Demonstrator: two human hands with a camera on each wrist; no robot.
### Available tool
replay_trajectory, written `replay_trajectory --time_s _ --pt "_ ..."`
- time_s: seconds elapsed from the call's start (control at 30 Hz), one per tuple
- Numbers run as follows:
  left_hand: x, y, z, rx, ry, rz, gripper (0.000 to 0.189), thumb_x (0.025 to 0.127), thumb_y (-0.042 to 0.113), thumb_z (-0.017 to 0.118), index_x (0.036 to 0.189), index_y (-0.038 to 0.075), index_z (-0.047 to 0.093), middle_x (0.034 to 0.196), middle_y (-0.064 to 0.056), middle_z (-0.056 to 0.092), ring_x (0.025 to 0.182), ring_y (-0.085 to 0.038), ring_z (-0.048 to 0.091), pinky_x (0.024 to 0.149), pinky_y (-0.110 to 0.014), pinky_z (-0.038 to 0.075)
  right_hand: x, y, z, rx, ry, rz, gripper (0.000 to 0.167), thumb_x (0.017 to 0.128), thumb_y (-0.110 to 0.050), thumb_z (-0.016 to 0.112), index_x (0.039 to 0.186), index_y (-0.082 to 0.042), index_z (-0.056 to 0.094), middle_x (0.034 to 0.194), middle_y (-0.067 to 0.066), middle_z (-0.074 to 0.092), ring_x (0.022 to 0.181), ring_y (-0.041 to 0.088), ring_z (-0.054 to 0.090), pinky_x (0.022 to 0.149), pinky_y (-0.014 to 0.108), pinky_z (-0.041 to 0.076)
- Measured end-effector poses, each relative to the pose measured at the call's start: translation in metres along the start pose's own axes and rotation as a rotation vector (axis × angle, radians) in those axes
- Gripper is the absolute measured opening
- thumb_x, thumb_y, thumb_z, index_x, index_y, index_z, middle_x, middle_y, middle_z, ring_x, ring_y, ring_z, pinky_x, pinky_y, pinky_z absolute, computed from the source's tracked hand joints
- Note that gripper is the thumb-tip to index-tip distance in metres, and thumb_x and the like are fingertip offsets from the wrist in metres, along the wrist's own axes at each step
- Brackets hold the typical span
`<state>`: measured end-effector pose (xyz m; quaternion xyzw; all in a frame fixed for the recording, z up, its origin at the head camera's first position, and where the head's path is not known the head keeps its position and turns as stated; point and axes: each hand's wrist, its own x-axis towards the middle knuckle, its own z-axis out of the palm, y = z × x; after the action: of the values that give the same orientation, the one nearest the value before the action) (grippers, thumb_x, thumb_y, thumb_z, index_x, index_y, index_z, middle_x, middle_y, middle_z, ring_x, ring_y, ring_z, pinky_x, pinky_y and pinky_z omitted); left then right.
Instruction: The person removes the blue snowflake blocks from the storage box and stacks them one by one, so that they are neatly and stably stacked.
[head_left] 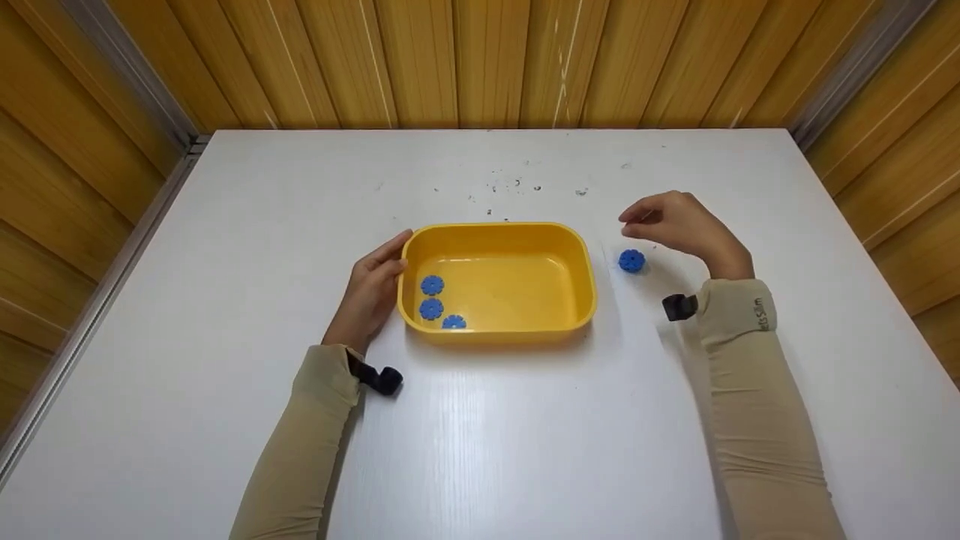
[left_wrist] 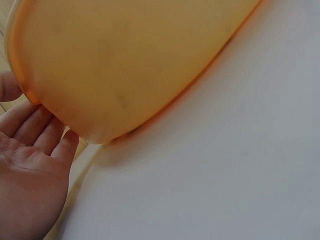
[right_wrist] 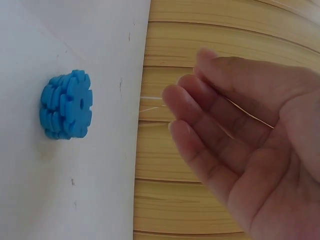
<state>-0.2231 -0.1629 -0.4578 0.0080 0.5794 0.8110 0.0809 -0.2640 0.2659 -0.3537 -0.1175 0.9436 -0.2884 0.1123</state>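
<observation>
My left hand (head_left: pixel 373 283) holds the yellow plastic tub (head_left: pixel 499 336) at its left side, thumb at the rim and fingers along the outer wall. In the left wrist view the fingertips (left_wrist: pixel 37 122) partly disappear behind the tub. Inside the tub, near its left end, lie blue notched snowflake discs (head_left: pixel 432 285); the front rim cuts off part of one. To the tub's right, a short stack of blue snowflake discs (right_wrist: pixel 67 105) stands on the table. My right hand (head_left: pixel 682 225) hovers just beyond that stack, fingers loosely bent and nothing between them.
The white tabletop (head_left: pixel 510 442) carries small dark scuff marks (head_left: pixel 517 182) behind the tub. Wood-patterned panels (head_left: pixel 480 64) rise along the back and both sides. A metal frame strip (head_left: pixel 97 292) runs beside the table's left edge.
</observation>
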Motion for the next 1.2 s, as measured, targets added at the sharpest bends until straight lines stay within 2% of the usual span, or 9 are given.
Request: replay_trajectory --time_s 0.17,0.33,0.63,0.7,0.77,0.87,1.2 --pt "0.000 0.001 0.001 -0.002 -0.005 0.000 0.055 0.101 0.000 0.046 0.156 0.006 0.041 0.166 -0.005 0.036 0.154 -0.017 0.034 0.124 -0.030 0.034 0.004 -0.016 -0.001 -0.006 -0.018 -0.023 0.034 0.100 -0.020 0.065 0.127 -0.001 0.069 0.123 0.021 0.070 0.109 0.032 0.065 0.102 0.049 0.056" --pt "0.000 0.002 0.001 -0.005 0.001 -0.003 0.054 0.101 0.001 0.047 0.155 0.006 0.042 0.165 -0.005 0.038 0.154 -0.016 0.035 0.123 -0.029 0.035 0.007 -0.032 -0.001 -0.004 -0.009 -0.064 0.029 0.098 -0.017 0.067 0.122 -0.002 0.072 0.119 0.019 0.072 0.105 0.030 0.067 0.094 0.039 0.058" --pt "-0.002 0.004 0.002 -0.030 -0.011 0.013 0.054 0.101 0.000 0.047 0.155 0.005 0.042 0.165 -0.006 0.038 0.154 -0.016 0.035 0.123 -0.029 0.036 0.020 -0.067 0.006 -0.033 -0.039 -0.165 0.025 0.096 -0.014 0.070 0.117 -0.001 0.074 0.115 0.019 0.074 0.096 0.027 0.070 0.085 0.029 0.062" --pt "-0.002 0.004 0.002 -0.030 -0.008 0.013 0.054 0.101 0.000 0.047 0.155 0.004 0.042 0.165 -0.006 0.037 0.154 -0.017 0.035 0.123 -0.029 0.035 0.023 -0.075 0.008 -0.043 -0.058 -0.175 0.025 0.096 -0.014 0.070 0.118 -0.001 0.074 0.114 0.020 0.074 0.097 0.027 0.069 0.087 0.033 0.062" --pt "-0.002 0.004 0.003 -0.024 -0.006 0.010 0.054 0.101 0.000 0.046 0.155 0.005 0.042 0.166 -0.006 0.037 0.154 -0.017 0.034 0.123 -0.030 0.035 0.027 -0.082 0.012 -0.050 -0.081 -0.178 0.026 0.097 -0.014 0.069 0.119 -0.001 0.073 0.115 0.020 0.074 0.100 0.029 0.069 0.093 0.042 0.061" --pt "-0.001 0.002 0.003 -0.019 -0.007 0.006 0.053 0.102 0.000 0.046 0.155 0.005 0.042 0.166 -0.006 0.037 0.154 -0.017 0.034 0.123 -0.030 0.035 0.032 -0.092 0.018 -0.052 -0.114 -0.188 0.028 0.096 -0.014 0.070 0.120 -0.001 0.073 0.116 0.019 0.074 0.104 0.030 0.069 0.097 0.047 0.059" --pt "0.000 0.002 0.004 -0.014 -0.020 0.010 0.053 0.102 0.001 0.046 0.155 0.005 0.043 0.166 -0.006 0.037 0.154 -0.017 0.034 0.124 -0.031 0.034 0.049 -0.119 0.043 -0.068 -0.211 -0.254 0.029 0.094 -0.012 0.072 0.121 -0.001 0.073 0.116 0.016 0.075 0.106 0.029 0.069 0.099 0.044 0.058"
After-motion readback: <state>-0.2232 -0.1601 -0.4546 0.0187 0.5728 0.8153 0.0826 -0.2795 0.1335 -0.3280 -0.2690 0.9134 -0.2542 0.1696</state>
